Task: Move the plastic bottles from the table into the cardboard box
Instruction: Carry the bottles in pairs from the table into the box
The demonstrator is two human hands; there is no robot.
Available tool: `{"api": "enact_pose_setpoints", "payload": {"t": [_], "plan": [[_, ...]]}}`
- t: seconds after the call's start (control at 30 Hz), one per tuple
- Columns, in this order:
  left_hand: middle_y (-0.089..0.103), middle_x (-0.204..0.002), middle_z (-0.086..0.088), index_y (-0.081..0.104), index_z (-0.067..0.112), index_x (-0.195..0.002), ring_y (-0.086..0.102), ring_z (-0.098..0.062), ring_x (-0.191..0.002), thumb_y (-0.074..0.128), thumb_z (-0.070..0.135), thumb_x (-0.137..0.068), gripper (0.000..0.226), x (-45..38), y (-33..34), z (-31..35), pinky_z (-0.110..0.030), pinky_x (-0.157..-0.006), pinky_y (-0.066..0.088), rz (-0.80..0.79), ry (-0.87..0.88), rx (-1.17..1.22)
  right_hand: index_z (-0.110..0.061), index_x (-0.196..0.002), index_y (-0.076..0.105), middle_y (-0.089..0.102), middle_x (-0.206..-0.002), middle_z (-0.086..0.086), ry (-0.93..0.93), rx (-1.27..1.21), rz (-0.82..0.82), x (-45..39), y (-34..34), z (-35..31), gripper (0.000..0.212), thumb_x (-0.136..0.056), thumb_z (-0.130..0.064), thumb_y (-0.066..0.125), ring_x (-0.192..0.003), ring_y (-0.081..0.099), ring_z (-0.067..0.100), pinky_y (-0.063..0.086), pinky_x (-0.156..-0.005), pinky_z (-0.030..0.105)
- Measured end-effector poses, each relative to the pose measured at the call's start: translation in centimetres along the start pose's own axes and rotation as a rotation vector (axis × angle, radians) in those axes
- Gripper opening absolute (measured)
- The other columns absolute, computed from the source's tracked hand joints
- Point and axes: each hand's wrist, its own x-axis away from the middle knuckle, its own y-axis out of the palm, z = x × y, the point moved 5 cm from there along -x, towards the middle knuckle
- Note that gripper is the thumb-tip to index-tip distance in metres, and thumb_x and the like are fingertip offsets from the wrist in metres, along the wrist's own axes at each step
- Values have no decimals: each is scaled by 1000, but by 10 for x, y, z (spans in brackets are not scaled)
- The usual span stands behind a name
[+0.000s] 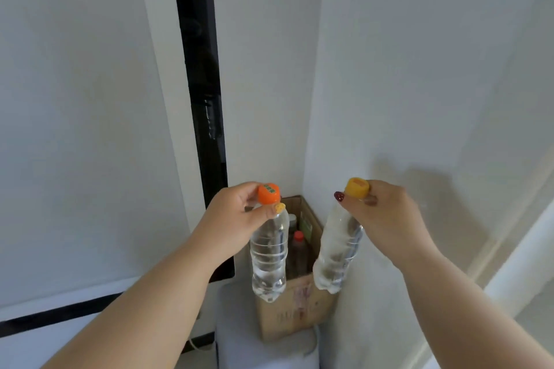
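My left hand [232,213] pinches the neck of a clear plastic bottle with an orange cap [269,255], which hangs upright. My right hand [386,213] pinches the neck of a second clear bottle with a yellow cap [338,257], tilted slightly left at its base. Both bottles hang in the air above the open cardboard box [296,305], which stands in the wall corner below. Inside the box a bottle with a red cap [299,244] stands upright, with another bottle behind it partly hidden.
The box rests on a pale grey surface [239,335]. White walls close in on the left, back and right. A black vertical strip [201,84] runs down the wall on the left. A thin cable lies near the floor at the lower left.
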Motion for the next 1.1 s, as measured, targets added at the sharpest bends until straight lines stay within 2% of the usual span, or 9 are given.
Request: {"api": "enact_pose_setpoints", "payload": {"t": [0.1, 0.27, 0.4, 0.5, 0.67, 0.8, 0.9, 1.0, 1.1], "plan": [[75, -107, 21, 73, 33, -106, 64, 12, -102, 75, 36, -84, 22, -38, 3, -24, -10, -84, 40, -4, -13, 16, -18, -64, 56, 58, -60, 0, 32, -43, 0, -36, 27, 14, 35, -79, -47, 69, -52, 50, 5, 36, -50, 23], [73, -99, 25, 74, 34, -106, 61, 15, -99, 73, 43, -84, 24, -83, 18, -71, -9, -80, 39, 26, -40, -30, -14, -68, 63, 64, -69, 6, 59, -53, -47, -80, 82, 52, 25, -82, -33, 72, -71, 61, 23, 47, -65, 36], [70, -95, 33, 72, 42, -97, 60, 16, -95, 76, 45, -79, 18, -101, 40, -115, -14, -79, 41, 41, -141, -44, -22, -69, 65, 65, -66, -5, 125, -35, -112, -97, 128, 95, 17, -81, -31, 73, -65, 60, 14, 45, -58, 29], [71, -92, 28, 72, 43, -93, 63, 10, -90, 77, 46, -78, 16, -103, 60, -150, -24, -84, 48, 15, -218, -55, -29, -72, 68, 67, -66, -9, 171, 3, -179, -98, 159, 127, 12, -79, -36, 75, -61, 63, 4, 47, -55, 27], [72, -87, 19, 70, 40, -91, 66, 2, -87, 80, 44, -77, 17, -100, 92, -206, -33, -88, 57, -19, -356, -183, -33, -66, 68, 67, -63, -11, 226, 116, -307, -95, 199, 173, 14, -73, -37, 79, -63, 62, 3, 49, -56, 26], [68, -90, 20, 63, 42, -93, 64, 1, -87, 83, 43, -73, 28, -96, 110, -243, -24, -83, 54, -95, -454, -260, -27, -67, 66, 67, -65, -9, 242, 240, -382, -93, 218, 199, 18, -70, -35, 82, -66, 62, 10, 51, -61, 31], [64, -88, 19, 58, 41, -90, 60, 2, -83, 84, 45, -71, 32, -94, 120, -261, -15, -74, 43, -152, -462, -367, -26, -65, 63, 64, -64, -9, 273, 321, -438, -91, 228, 212, 23, -70, -37, 83, -63, 60, 8, 45, -54, 27], [66, -91, 17, 64, 39, -92, 59, -5, -89, 82, 51, -69, 32, -93, 129, -268, -26, -87, 48, -190, -413, -534, -26, -67, 62, 63, -66, -9, 305, 383, -484, -88, 235, 222, 23, -71, -37, 83, -65, 60, 9, 45, -55, 25], [66, -89, 18, 62, 40, -88, 54, -4, -92, 79, 52, -71, 28, -94, 135, -272, -26, -104, 33, -225, -348, -659, -26, -66, 58, 60, -66, -10, 308, 454, -536, -86, 238, 230, 25, -72, -35, 80, -66, 60, 12, 39, -52, 24]]}}
